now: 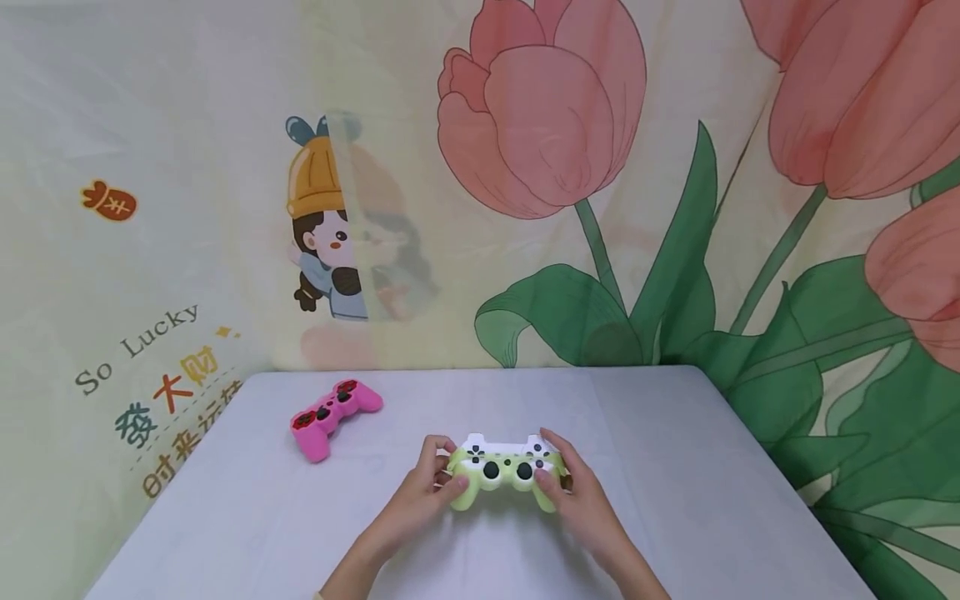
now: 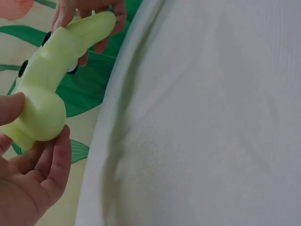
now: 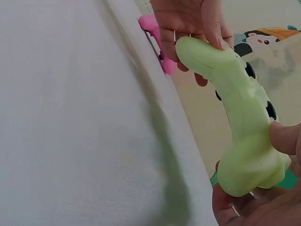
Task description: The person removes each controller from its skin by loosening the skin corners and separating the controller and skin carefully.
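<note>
Both hands hold a game controller [image 1: 507, 463] above the table, its face toward the head camera. Its top part shows white, while a smooth light green cover [image 2: 44, 113] wraps the grips and the underside. My left hand [image 1: 427, 492] grips the left end, thumb on the front and fingers behind. At the other end, my right hand [image 1: 588, 504] has its thumb near the right stick and its index finger up at the top edge. The right wrist view shows the cover's rounded grip end [image 3: 247, 167] between thumb and fingers.
A pink game controller [image 1: 337, 414] with red and black parts lies at the back left of the white-covered table [image 1: 225, 517]. Behind the table hangs a printed cloth [image 1: 405, 50] with tulips and a cartoon figure.
</note>
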`<state>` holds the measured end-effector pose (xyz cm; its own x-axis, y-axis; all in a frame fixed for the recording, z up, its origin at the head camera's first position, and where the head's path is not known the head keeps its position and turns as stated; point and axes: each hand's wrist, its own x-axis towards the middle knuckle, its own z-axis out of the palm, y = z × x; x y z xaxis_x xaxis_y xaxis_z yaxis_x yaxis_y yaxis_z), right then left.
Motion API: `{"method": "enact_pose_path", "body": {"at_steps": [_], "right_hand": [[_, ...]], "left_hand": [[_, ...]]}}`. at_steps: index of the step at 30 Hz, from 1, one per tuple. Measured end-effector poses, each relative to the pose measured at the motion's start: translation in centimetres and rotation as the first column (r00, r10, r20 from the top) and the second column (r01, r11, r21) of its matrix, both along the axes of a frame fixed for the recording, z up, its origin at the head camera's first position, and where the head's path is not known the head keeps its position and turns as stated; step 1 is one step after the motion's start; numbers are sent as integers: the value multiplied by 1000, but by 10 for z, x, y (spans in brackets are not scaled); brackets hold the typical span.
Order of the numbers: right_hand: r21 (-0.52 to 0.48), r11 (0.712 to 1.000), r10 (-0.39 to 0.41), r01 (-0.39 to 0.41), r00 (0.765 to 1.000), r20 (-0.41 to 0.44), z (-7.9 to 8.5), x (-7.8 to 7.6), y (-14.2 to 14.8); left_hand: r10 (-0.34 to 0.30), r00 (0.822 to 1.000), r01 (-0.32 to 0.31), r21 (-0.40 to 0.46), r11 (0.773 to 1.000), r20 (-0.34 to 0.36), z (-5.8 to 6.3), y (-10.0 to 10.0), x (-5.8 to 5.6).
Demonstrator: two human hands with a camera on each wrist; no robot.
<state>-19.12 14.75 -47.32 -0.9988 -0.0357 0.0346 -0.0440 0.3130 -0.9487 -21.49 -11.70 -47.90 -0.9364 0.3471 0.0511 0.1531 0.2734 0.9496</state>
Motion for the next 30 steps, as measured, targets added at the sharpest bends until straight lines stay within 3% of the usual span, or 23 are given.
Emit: {"method": "enact_pose_path", "body": {"at_steps": [8, 13, 16, 23, 30], "right_hand": [[-53, 998, -28, 30, 999, 33, -12, 1, -6], [-66, 998, -15, 18, 999, 43, -19, 1, -10], [-26, 1000, -3, 3, 1000, 9, -22, 1, -13], [82, 996, -11, 24, 987, -160, -26, 3, -17], [117, 993, -12, 34, 983, -184, -29, 1, -17]], "left_hand": [[14, 999, -15, 35, 999, 31, -9, -2, 2], [4, 998, -11, 105, 994, 64, -15, -3, 4], [17, 998, -24, 131, 991, 59, -19, -4, 5], [18, 998, -27, 159, 987, 55, -22, -5, 6], [-1, 999, -6, 157, 988, 44, -28, -4, 6]]}}
